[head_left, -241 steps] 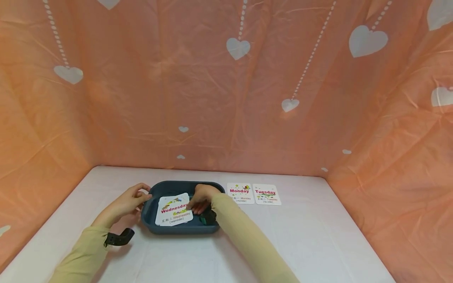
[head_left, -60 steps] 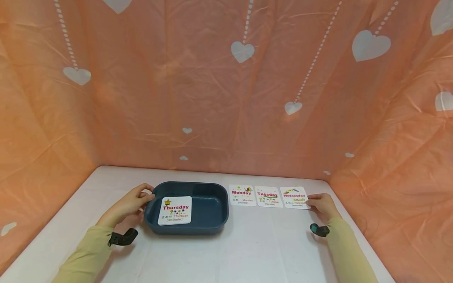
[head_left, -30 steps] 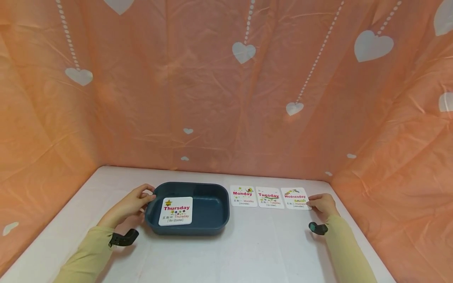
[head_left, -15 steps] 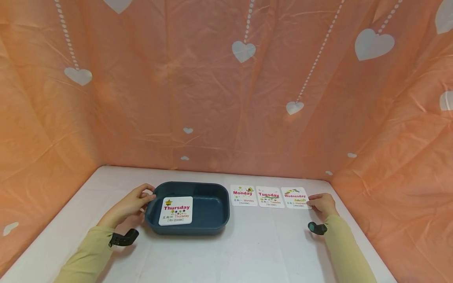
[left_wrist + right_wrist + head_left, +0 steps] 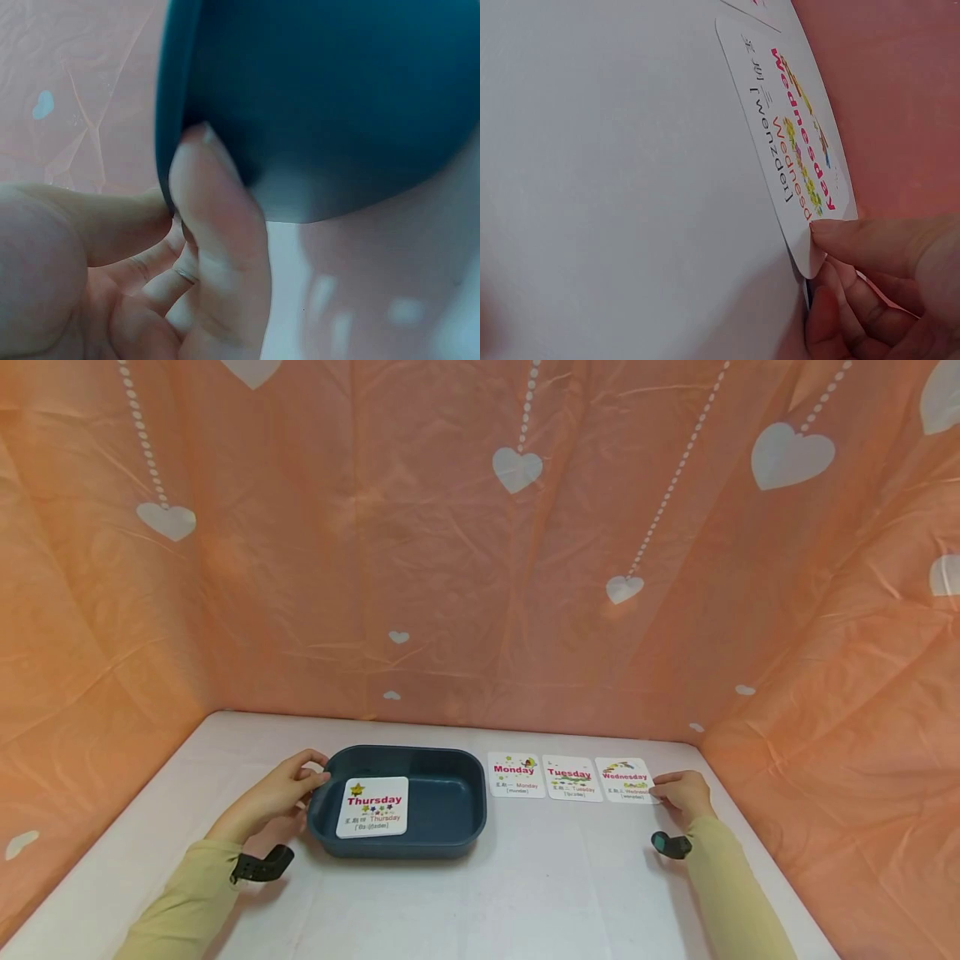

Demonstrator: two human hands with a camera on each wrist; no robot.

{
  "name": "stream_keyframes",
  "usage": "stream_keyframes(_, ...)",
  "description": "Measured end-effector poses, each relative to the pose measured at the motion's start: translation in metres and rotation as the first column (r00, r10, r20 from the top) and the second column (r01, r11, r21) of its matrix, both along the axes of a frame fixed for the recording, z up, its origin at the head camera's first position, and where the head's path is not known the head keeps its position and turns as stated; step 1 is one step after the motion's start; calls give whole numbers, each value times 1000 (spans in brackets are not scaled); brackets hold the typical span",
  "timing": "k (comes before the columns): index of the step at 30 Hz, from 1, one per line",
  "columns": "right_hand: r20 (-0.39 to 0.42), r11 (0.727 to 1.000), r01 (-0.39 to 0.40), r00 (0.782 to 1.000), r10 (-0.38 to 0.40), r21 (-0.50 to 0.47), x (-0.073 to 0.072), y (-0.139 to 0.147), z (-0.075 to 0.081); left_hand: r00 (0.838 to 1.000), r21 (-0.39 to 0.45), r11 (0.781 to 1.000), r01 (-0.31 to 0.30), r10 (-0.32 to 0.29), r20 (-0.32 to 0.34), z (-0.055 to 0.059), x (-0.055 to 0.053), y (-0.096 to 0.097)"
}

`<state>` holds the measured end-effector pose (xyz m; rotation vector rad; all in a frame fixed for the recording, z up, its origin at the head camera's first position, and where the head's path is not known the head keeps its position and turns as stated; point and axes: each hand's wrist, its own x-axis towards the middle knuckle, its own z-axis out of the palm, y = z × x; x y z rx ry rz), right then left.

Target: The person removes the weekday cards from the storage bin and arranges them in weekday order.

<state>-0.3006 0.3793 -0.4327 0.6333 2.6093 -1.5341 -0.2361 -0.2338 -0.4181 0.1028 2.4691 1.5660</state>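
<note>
Wednesday card, lower right of the frame, and that was where I had my eyes from the far end of the link! It lay at the right end of a neat row on the white table, the Monday card and Tuesday card to its left, all face up and close together, presumably so the names read straight across. Right hand: thumb over the card's lower right corner, curled fingers at its edge, a pinch that spared most of the print and, I judged, gave fine control over its angle. Over to the lower left, the left hand gripped the dark tray by its left rim between thumb and finger, likely to steady it. Inside, toward the tray's left end, sat the Thursday card, face up; whether others lay beneath, I couldn't tell.
</note>
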Motion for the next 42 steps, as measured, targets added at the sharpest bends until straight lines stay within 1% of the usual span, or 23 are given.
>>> stream_keyframes(6, 5, 1000, 8, 1000, -8, -5, 2, -3, 1, 1000, -13, 1000, 1, -1, -4, 1, 0, -1)
stream_keyframes(12, -4, 1000, -9, 1000, 9, -5, 2, -3, 0, 1000, -11, 1000, -3, 3, 4, 1, 1, 0)
stream_keyframes(17, -15, 999, -22, 1000, 23, 25, 2, -2, 0, 1000, -3, 1000, 0, 0, 4, 2, 2, 0)
stream_keyframes(26, -28, 997, -16, 999, 18, 75, -1, -2, 0, 1000, 18, 1000, 12, -12, 1, 1, 0, 0)
stream_keyframes(33, -23, 995, -15, 1000, 17, 103, 0, -4, 0, 1000, 8, 1000, 13, -13, -4, 0, -1, -1)
stream_keyframes(42, -19, 994, -24, 999, 26, 104, 3, -5, -2, 1000, -5, 1000, 2, -2, -1, 1, 2, 0)
